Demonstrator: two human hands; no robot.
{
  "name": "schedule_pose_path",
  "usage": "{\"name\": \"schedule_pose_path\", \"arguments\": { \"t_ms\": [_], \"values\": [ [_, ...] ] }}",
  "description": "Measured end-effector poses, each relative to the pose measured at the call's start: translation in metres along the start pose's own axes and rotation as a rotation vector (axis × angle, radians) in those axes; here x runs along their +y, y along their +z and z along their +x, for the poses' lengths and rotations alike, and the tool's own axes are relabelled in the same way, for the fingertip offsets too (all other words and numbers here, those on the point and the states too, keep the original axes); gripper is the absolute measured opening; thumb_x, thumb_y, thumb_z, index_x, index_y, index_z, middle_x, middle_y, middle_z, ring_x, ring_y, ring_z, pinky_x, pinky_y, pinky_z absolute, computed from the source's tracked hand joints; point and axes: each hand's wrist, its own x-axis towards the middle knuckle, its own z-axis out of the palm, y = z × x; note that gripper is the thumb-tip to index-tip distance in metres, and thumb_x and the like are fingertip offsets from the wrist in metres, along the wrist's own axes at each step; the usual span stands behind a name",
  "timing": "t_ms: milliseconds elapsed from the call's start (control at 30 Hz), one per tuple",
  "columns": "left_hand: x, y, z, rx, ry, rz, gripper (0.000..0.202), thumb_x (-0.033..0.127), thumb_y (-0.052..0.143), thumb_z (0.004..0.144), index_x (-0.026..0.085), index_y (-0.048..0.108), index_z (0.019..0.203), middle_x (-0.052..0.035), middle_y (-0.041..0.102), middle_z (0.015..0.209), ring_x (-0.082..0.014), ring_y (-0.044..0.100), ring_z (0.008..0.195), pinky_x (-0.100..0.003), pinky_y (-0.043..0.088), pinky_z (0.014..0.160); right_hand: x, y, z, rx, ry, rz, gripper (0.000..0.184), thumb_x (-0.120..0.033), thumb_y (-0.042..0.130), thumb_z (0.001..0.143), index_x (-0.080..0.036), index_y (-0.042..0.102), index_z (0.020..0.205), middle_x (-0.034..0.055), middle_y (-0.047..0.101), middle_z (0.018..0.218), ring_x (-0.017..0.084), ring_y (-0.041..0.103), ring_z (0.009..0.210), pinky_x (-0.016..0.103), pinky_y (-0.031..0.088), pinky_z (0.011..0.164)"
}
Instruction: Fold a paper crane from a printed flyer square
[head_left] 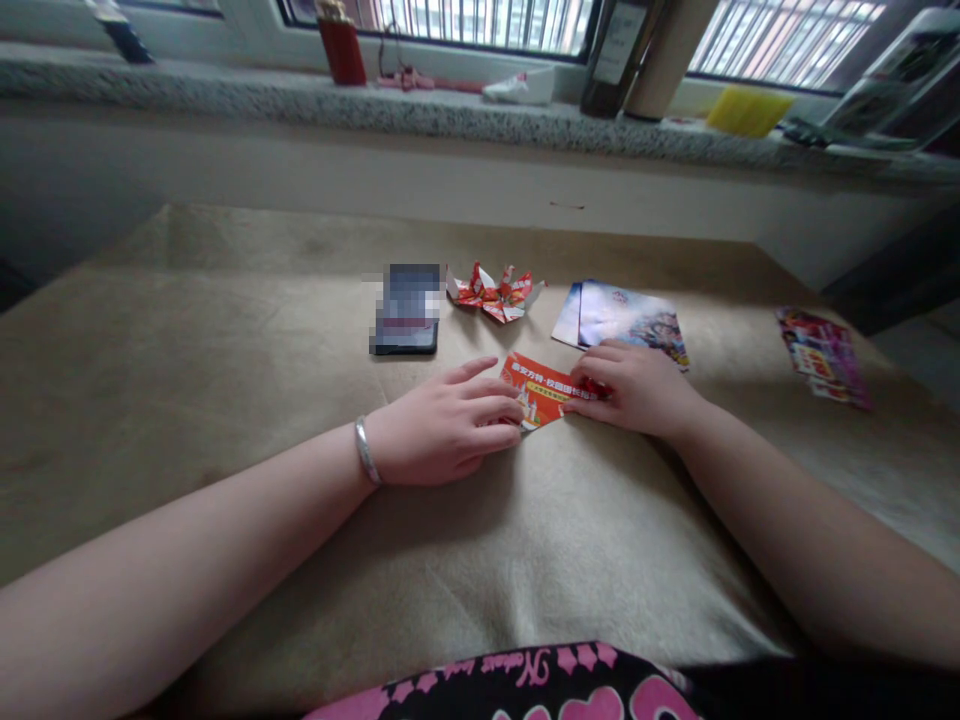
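A red-orange printed leaflet [546, 390] with white lettering lies low over the table between my hands. Its lower edge runs at a slant. My left hand [450, 420], with a silver bangle at the wrist, has its fingertips over the leaflet's left end. The index finger is stretched out, and the thumb is hidden. At the other end, my right hand [630, 385] pinches the leaflet between thumb and fingers, covering that corner. Just beyond the leaflet stands a folded red-and-white paper piece [496, 293] with several pointed tips.
Left of the folded piece lies a dark phone [409, 310], partly blurred. Blue-white printed sheets [626, 318] are behind my right hand. Purple-red leaflets [821, 358] lie far right on the tan-covered table [225, 400]. A stone windowsill [450, 115] holds a red container, bottles and a yellow object.
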Motion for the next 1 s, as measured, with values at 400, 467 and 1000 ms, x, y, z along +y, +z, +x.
{"name": "schedule_pose_path", "arguments": {
  "t_ms": [400, 467, 1000],
  "values": [
    [-0.011, 0.004, -0.003, -0.005, -0.114, 0.113, 0.033, 0.015, 0.046, 0.091, 0.030, 0.058, 0.118, 0.0010, 0.064, 0.114, -0.0158, 0.057, 0.108, -0.047, 0.023, 0.115, -0.023, 0.008, 0.006, 0.037, -0.188, 0.169, 0.022, -0.019, 0.051, 0.087, -0.024, 0.070, 0.095, 0.0054, 0.068, 0.094, 0.017, 0.056, 0.085, 0.030, 0.045, 0.074],
    [-0.010, 0.004, -0.002, -0.015, -0.100, 0.088, 0.033, 0.017, 0.046, 0.092, 0.031, 0.058, 0.119, 0.0013, 0.065, 0.113, -0.0151, 0.057, 0.107, -0.046, 0.024, 0.115, -0.028, 0.008, 0.008, 0.044, -0.215, 0.165, 0.023, -0.018, 0.050, 0.087, -0.024, 0.070, 0.096, 0.0051, 0.068, 0.097, 0.017, 0.055, 0.084, 0.030, 0.045, 0.074],
    [-0.006, 0.005, 0.003, -0.048, -0.122, 0.050, 0.029, 0.018, 0.049, 0.090, 0.025, 0.059, 0.116, -0.0022, 0.062, 0.117, -0.0179, 0.054, 0.109, -0.045, 0.028, 0.113, -0.039, 0.008, 0.012, 0.017, -0.238, 0.113, 0.026, -0.019, 0.047, 0.089, -0.026, 0.069, 0.103, 0.0051, 0.067, 0.102, 0.017, 0.055, 0.085, 0.029, 0.043, 0.071]
  ]
}}
